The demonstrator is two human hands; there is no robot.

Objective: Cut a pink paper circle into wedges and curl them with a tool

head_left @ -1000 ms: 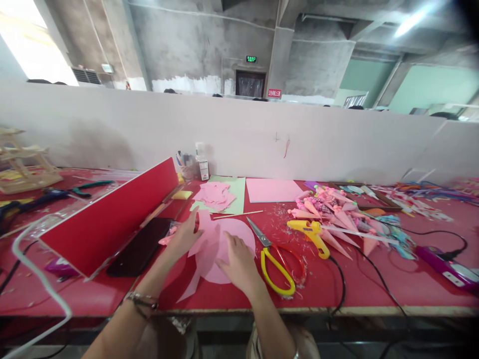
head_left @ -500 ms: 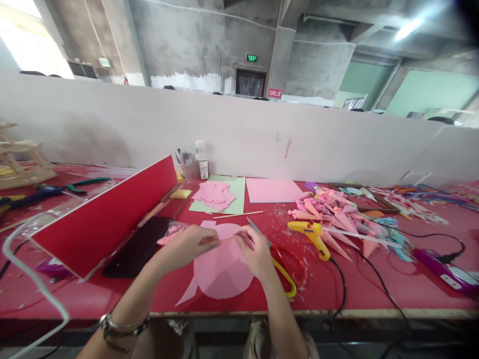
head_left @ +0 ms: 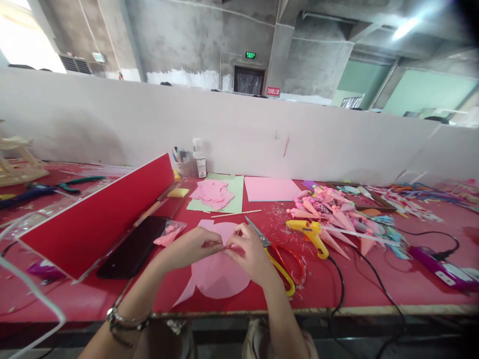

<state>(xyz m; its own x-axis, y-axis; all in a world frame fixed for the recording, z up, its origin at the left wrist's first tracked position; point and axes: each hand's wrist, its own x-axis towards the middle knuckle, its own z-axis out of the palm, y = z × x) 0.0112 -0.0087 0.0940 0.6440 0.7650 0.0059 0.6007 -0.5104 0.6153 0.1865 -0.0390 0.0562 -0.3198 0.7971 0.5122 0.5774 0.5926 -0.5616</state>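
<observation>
My left hand and my right hand meet fingertip to fingertip above a rounded sheet of pink paper. Both are closed in a pinch. Whatever lies between the fingertips is too small to name. The pink paper rests on the red table, with a pointed strip sticking out at its lower left. Just right of my right hand lie scissors with red and yellow handles, blades pointing away. A small clear bag with something pink is beside my left hand.
A yellow glue gun lies at right, before a pile of pink cone figures. Pink scraps sit on green paper. At left are a black phone-like slab and a red upright board. A purple power strip is far right.
My hands have come closer together, the fingertips now touching. More of the scissors' blades shows beside my right hand. The view has shifted slightly.
</observation>
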